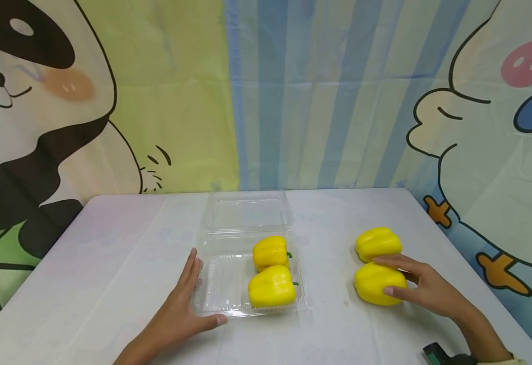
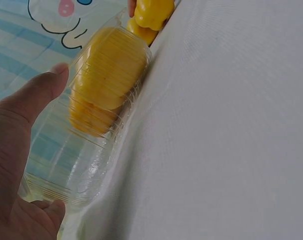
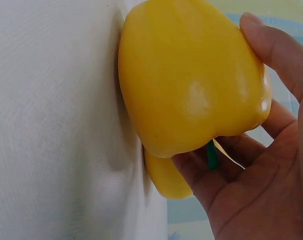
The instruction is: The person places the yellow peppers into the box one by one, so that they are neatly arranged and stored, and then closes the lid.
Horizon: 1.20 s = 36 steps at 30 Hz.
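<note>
Two yellow bell peppers with green stems, a front one (image 1: 272, 287) and a back one (image 1: 270, 253), lie in the right half of a clear plastic clamshell box (image 1: 222, 284). My left hand (image 1: 176, 309) is at the box's near left corner, thumb and fingers spread along its sides. To the right, my right hand (image 1: 430, 286) holds another yellow bell pepper (image 1: 377, 285), thumb in front and fingers behind, as the right wrist view shows. Right behind that one, a further yellow bell pepper (image 1: 379, 243) rests on the table.
The box's clear lid (image 1: 249, 210) lies folded back toward the wall. A white cloth covers the table (image 1: 110, 284). Printed cartoon curtains (image 1: 293, 91) hang behind and at both sides. Near the right wrist is a dark strapped device (image 1: 448, 355).
</note>
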{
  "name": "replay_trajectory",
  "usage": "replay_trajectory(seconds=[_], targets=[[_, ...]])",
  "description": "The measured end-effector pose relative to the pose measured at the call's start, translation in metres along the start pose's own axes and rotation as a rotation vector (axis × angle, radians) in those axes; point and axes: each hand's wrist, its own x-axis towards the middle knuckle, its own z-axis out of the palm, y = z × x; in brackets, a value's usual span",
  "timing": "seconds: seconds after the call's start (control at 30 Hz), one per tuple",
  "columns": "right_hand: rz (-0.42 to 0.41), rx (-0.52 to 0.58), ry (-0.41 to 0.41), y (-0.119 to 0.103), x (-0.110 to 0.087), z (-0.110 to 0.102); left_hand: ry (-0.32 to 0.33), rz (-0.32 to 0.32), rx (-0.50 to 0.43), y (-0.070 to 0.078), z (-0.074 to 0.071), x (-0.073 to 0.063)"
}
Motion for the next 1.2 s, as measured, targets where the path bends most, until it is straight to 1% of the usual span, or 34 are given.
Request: replay_trajectory(seconds=[0.1, 0.37, 0.53, 0.63, 0.8, 0.9, 1.2], targets=[[-0.006, -0.001, 0.009, -0.002, -0.001, 0.000, 0.003, 0.003, -0.003, -0.001, 0.000, -0.001], [-0.001, -0.025, 0.044, -0.006, 0.000, 0.001, -0.002, -0.016, -0.014, 0.000, 0.000, 0.000], [-0.001, -0.039, 0.061, -0.012, 0.002, 0.002, -0.013, -0.011, 0.008, 0.002, 0.000, 0.001], [-0.033, -0.027, 0.081, -0.017, 0.004, 0.004, -0.010, -0.016, 0.016, 0.002, -0.001, 0.001], [-0.124, 0.012, 0.143, -0.023, 0.006, 0.009, -0.012, -0.024, 0.007, 0.001, -0.001, 0.001], [-0.168, 0.026, 0.165, -0.026, 0.007, 0.012, -0.014, -0.026, 0.008, 0.001, -0.001, 0.001], [-0.204, 0.039, 0.159, -0.035, 0.016, 0.021, -0.008, -0.031, 0.008, 0.000, 0.001, 0.002]])
